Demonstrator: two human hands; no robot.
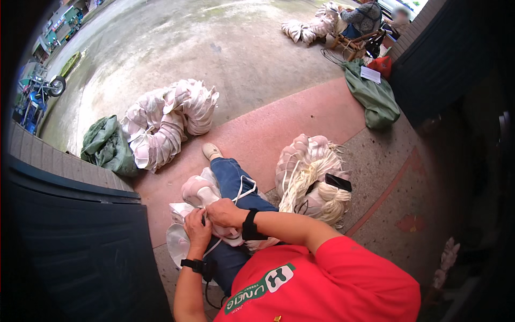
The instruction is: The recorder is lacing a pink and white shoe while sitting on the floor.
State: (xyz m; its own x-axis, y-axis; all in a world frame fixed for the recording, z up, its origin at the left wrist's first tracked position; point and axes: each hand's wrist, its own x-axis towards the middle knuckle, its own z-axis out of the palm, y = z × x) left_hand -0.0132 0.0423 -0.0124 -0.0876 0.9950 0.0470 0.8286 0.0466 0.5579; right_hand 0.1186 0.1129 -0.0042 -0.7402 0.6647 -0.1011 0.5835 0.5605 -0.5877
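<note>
Over my lap lies a bunch of pale pink and white curved fabric pieces (197,190), perhaps shoe parts. My left hand (197,232) is closed at its near edge, with a small dark thing showing at the fingers. Right beside it, my right hand (225,213) is closed on the same fabric, its fingertips mostly hidden. A white cord (245,185) loops over my blue trouser leg. To the right, a heap of similar pieces (300,153) carries cream cord strands (300,182) and a black phone (338,182).
Bundled pale pieces (177,107) lie ahead left beside a green sack (109,147). Another green sack (370,96) stands far right. Dark doors (80,241) flank the doorway. Beyond, a seated person (367,21) is near more bundles; a blue motorbike (35,102) stands far left.
</note>
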